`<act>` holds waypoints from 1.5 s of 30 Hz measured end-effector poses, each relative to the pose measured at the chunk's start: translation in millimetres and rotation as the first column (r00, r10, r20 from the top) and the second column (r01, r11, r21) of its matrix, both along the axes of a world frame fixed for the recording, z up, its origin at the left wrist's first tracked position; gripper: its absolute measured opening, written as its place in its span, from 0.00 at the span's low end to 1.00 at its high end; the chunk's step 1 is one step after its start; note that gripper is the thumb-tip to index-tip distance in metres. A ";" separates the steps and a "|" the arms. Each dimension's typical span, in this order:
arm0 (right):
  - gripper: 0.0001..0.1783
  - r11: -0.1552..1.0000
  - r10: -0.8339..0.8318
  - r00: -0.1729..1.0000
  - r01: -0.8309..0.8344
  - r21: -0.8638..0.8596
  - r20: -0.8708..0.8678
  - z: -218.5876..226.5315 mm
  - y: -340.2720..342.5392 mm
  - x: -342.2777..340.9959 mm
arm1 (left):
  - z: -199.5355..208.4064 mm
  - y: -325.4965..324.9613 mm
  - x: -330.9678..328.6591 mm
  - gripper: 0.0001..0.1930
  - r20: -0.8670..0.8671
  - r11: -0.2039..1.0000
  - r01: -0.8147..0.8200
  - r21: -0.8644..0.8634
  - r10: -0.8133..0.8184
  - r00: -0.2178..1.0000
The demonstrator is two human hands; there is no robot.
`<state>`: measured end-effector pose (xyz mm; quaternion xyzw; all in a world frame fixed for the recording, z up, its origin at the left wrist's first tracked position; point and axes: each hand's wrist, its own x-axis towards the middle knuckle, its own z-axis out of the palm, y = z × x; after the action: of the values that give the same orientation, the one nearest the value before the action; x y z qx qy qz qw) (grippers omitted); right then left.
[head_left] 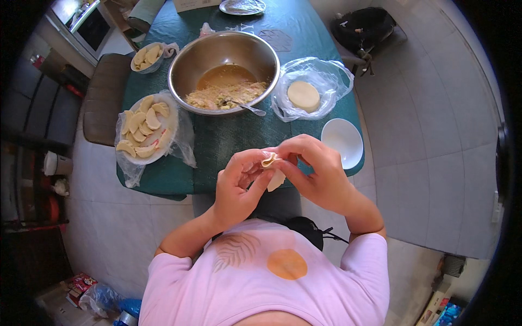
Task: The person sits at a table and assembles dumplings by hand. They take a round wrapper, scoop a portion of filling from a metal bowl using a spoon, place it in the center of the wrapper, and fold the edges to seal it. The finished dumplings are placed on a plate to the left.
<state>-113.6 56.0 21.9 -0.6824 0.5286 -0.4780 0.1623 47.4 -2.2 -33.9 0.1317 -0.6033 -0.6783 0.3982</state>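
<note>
Between both hands, just in front of the table's near edge, I hold a dumpling [275, 179] of pale dough, folded and pinched at its upper edge. My left hand [243, 176] grips it with thumb and fingertips from the left. My right hand [311, 165] pinches the same edge from the right. Beyond them stands a large steel bowl [179, 60] with minced filling [228, 93] and brownish liquid; a spoon [247, 107] rests in it. To its right, a stack of round dumpling wrappers [303, 96] lies on a clear plastic bag [331, 81].
A plate [169, 117] of folded dumplings [142, 125], wrapped in plastic, sits at the table's left. Behind it is a small bowl [147, 66] with more dumplings. A white bowl [342, 142] stands at the right edge. A chair [106, 100] is at the left of the green-covered table [217, 146].
</note>
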 end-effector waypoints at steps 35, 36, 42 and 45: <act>0.09 0.867 0.455 0.446 -0.420 0.268 -0.771 38.9 -107.1 53.1 | 3.1 -50.5 79.7 0.16 0.279 0.915 -0.231 -0.331 0.329 0.902; 0.09 0.855 0.473 0.441 -0.440 0.276 -0.763 38.0 -109.0 54.1 | 3.1 -50.0 80.6 0.16 0.277 0.910 -0.241 -0.338 0.341 0.899; 0.11 0.810 0.561 0.494 -0.491 0.319 -0.664 33.4 -113.7 54.2 | -0.8 -50.0 83.5 0.16 0.275 0.929 -0.243 -0.279 0.320 0.907; 0.14 0.843 0.537 0.630 -0.376 0.385 -0.561 45.8 -112.2 56.8 | -3.4 -54.1 85.2 0.15 0.167 0.979 -0.205 0.018 0.200 0.966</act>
<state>-56.8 -56.2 67.7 -0.8924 0.4112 -0.0888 0.1636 132.6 -56.2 -37.3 0.2550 -0.6055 -0.6314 0.4120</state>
